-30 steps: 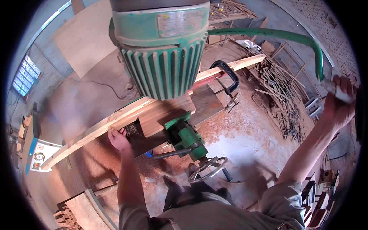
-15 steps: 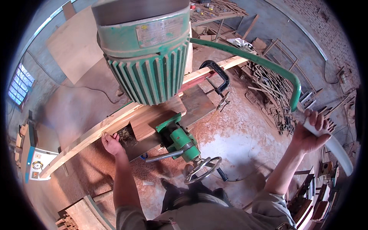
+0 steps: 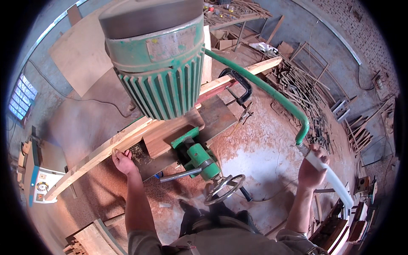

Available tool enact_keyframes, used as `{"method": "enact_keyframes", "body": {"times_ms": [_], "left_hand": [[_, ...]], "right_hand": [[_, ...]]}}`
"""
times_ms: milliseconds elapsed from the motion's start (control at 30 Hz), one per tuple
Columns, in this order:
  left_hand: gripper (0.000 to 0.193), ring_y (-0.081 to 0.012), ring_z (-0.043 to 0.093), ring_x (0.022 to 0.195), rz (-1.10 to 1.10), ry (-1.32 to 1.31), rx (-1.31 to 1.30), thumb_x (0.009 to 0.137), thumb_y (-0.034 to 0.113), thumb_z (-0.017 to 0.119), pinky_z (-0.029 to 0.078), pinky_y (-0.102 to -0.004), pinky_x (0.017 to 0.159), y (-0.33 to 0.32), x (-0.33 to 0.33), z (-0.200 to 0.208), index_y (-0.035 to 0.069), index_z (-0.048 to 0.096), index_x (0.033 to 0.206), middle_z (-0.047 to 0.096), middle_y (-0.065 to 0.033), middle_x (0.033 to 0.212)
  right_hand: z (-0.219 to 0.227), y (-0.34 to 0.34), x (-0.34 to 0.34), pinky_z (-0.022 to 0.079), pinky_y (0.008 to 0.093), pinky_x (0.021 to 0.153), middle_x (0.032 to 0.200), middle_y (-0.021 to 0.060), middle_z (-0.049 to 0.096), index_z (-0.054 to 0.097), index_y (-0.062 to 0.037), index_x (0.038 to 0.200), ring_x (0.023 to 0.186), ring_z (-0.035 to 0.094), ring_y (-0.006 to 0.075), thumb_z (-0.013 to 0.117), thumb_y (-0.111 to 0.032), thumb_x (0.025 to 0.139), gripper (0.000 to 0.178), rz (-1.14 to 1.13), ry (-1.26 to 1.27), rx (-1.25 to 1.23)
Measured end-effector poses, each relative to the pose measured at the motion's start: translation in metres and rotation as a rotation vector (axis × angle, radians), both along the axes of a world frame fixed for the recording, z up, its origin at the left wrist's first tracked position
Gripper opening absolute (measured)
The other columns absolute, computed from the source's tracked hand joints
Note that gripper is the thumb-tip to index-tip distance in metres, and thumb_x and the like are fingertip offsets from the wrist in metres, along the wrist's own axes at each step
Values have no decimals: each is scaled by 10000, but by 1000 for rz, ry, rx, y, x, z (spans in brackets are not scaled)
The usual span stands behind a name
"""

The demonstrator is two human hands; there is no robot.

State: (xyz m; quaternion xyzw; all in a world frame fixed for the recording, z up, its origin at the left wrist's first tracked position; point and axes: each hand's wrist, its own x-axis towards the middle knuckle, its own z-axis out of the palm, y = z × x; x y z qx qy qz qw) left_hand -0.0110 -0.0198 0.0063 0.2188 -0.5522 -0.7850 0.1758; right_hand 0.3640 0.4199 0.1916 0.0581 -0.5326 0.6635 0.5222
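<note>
My right hand (image 3: 312, 170) is wrapped round the white grip (image 3: 333, 185) at the end of a long green lever (image 3: 272, 91). This lever runs to a green ribbed motor housing (image 3: 163, 91) on the machine in front of me. At the left, my left hand (image 3: 124, 162) has its fingers curled against the near edge of a long wooden beam (image 3: 91, 157). The beam crosses under the motor, which hides its middle. A brown board (image 3: 158, 139) lies against its near side, with a green clamp (image 3: 197, 155) pressing on it. Whatever cutter works there is hidden.
A steel handwheel (image 3: 224, 189) and a metal lever (image 3: 180, 175) stick out toward me below the clamp. A black C-clamp (image 3: 242, 87) holds the beam's far end. Sawdust covers much of the floor; wood scraps (image 3: 299, 95) are piled at right. A white control panel (image 3: 42, 185) stands far left.
My right hand has pulled the green lever down and to the left, nearer to me. My left hand stays at the beam's edge. The view has shifted slightly.
</note>
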Motion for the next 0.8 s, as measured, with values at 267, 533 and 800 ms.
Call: {"method": "enact_keyframes", "body": {"times_ms": [267, 533, 800], "left_hand": [[274, -113, 546, 653, -8, 33, 31, 941, 261, 478, 480, -233, 559, -1, -1, -2, 92, 500, 1156, 579, -17, 848], [275, -109, 552, 657, 12, -9, 3, 928, 279, 499, 483, -232, 555, -1, -1, -1, 79, 518, 1115, 584, -19, 858], [271, -76, 532, 586, -45, 9, -36, 913, 274, 525, 455, -194, 507, 5, -7, -4, 46, 527, 1059, 581, -28, 808]], "right_hand": [[3, -8, 6, 233, 499, 1057, 1054, 111, 575, 557, -140, 978, 1145, 459, 338, 657, -353, 792, 300, -50, -94, -37], [238, 37, -108, 331, 507, 989, 981, 122, 579, 533, -58, 1004, 983, 533, 290, 573, -340, 867, 317, 262, 132, 68], [320, -7, -237, 506, 434, 843, 1042, 128, 559, 520, -39, 1080, 953, 587, 225, 458, -332, 909, 344, -353, -106, 571]]}}
